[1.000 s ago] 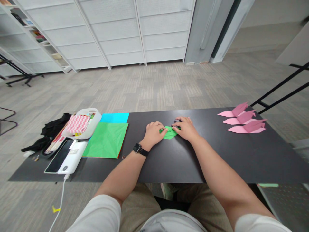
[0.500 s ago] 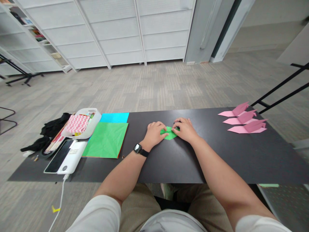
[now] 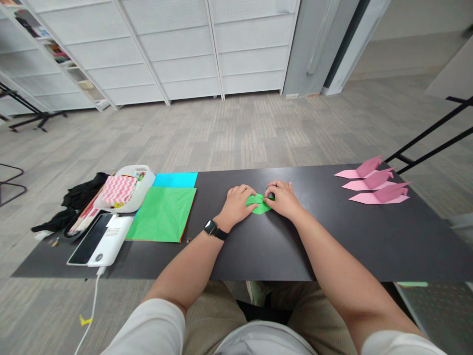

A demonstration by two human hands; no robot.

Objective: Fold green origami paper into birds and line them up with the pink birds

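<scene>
A small folded piece of green paper (image 3: 260,208) lies on the dark table in front of me. My left hand (image 3: 239,201) pinches its left end, thumb toward me and fingers curled over the far side. At the right end, my right hand (image 3: 283,198) grips the paper between thumb and bent fingers. Both fingertips hide parts of the paper's edges. A crease runs across its middle. To the right stand three folded pink paper birds (image 3: 380,196) in a row.
Left of my hands lies a stack of square paper (image 3: 162,214), green on top, with a blue sheet (image 3: 177,180) behind. Beyond are a white phone-like device (image 3: 111,241) on a cable (image 3: 92,301), a white basket (image 3: 148,185) and black cloth (image 3: 83,190). The table's near edge adjoins my lap.
Both hands stay in nearly the same place on the green paper. Its middle fold looks slightly flatter, with less dark gap showing.
</scene>
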